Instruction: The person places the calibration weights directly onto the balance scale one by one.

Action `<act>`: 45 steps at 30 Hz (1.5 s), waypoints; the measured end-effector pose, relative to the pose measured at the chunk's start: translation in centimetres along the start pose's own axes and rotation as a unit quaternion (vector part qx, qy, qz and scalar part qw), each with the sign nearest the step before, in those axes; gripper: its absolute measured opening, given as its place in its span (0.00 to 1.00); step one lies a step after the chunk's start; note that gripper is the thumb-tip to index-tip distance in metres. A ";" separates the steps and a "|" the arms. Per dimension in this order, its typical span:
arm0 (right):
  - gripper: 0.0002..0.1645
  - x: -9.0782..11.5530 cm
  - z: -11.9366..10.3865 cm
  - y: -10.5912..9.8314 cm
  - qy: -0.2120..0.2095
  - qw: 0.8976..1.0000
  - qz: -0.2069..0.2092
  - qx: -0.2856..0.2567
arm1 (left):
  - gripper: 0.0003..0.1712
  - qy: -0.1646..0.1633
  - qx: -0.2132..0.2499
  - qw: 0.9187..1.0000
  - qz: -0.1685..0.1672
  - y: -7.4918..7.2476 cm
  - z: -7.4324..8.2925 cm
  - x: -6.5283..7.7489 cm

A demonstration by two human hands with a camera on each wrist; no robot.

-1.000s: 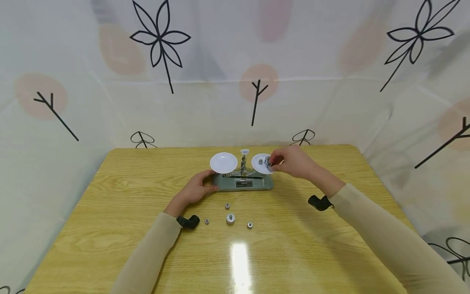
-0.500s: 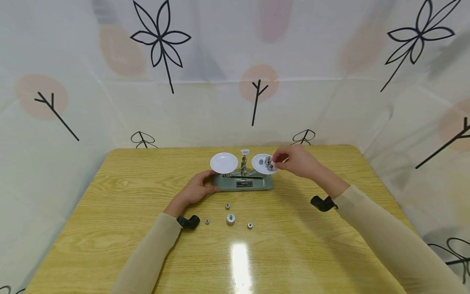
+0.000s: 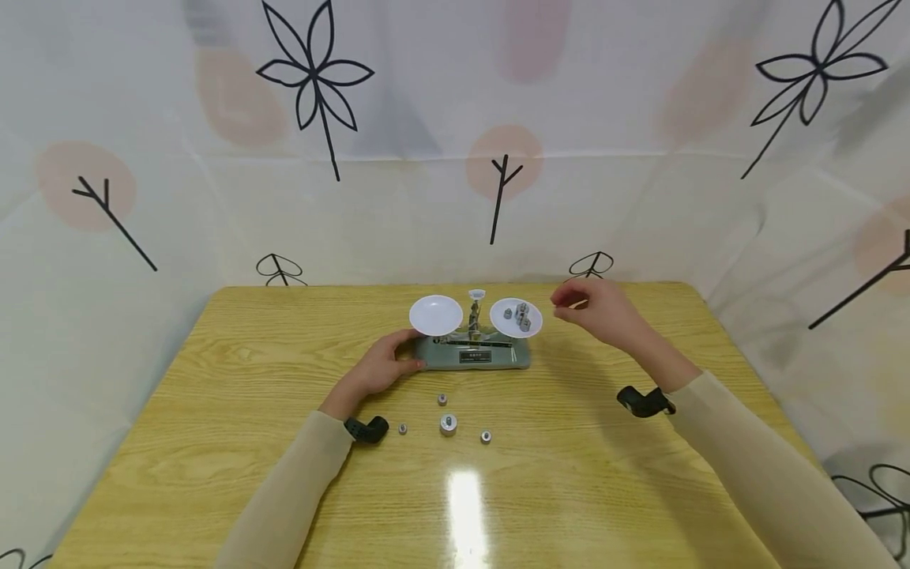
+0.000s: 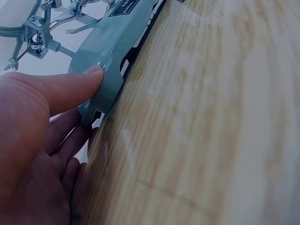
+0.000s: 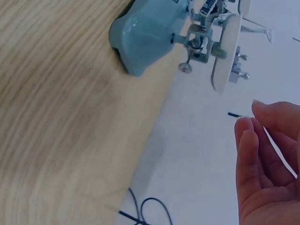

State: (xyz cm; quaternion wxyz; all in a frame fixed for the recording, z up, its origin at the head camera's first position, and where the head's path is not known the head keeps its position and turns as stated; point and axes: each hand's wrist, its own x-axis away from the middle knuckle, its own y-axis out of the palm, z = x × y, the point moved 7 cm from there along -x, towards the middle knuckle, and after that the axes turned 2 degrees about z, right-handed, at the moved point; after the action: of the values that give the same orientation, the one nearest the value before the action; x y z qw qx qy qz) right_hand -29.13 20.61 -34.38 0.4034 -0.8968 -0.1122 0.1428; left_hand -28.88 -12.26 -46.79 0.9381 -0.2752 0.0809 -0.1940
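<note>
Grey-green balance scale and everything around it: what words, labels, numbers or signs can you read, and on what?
None is legible.
Dark rectangular plate on the grey-green base: light lettering, too small.
Black beam strip: pale marks, blurred.
Silver metal weights: too small to tell.

L hand [image 3: 384,365]: gripping, thumb [image 4: 68,90] stretched approx. straight, other fingers [image 4: 73,141] bent below it. L wrist [image 3: 339,401] & L arm [image 3: 280,490] run back from the hand toward the person, sleeved nearly to the wrist. R hand [image 3: 596,310] is raised in the air, well apart from L hand, right of it & a bit farther out; fingers loosely curved, thumb tip near fingertips w/ gap btwn. R wrist [image 3: 671,368] & R arm [image 3: 757,454], likewise sleeved, slant back & outward from R hand.
</note>
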 end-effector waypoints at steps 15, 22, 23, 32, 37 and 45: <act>0.17 1.0 4.0 1.1 0.052 0.998 0.005 -0.042 | 0.32 -0.003 0.000 1.000 0.000 0.1 0.0 -0.1; 0.20 1.2 5.1 2.7 0.077 0.995 -0.015 -0.067 | 0.32 0.003 0.006 1.000 0.004 0.0 0.3 0.0; 0.21 1.3 5.1 2.9 0.077 0.994 -0.016 -0.069 | 0.31 0.003 0.005 1.000 0.004 0.0 0.3 0.0; 0.22 1.1 5.1 4.9 0.068 0.992 -0.024 -0.099 | 0.31 -0.007 0.001 1.000 0.000 0.0 0.2 -0.1; 0.27 1.2 5.3 6.3 0.077 0.989 -0.038 -0.123 | 0.31 -0.008 0.002 1.000 0.001 0.0 0.2 -0.1; 0.31 1.4 5.2 8.2 0.108 0.977 -0.045 -0.180 | 0.31 -0.007 0.002 1.000 0.002 0.0 0.4 0.1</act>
State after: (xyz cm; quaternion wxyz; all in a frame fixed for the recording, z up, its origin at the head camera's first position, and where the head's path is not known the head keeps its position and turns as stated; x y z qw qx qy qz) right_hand -28.93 19.31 -44.15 0.2508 -0.9589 -0.1323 0.0041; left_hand -28.70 -12.10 -46.45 0.9396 -0.2744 0.0742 -0.1905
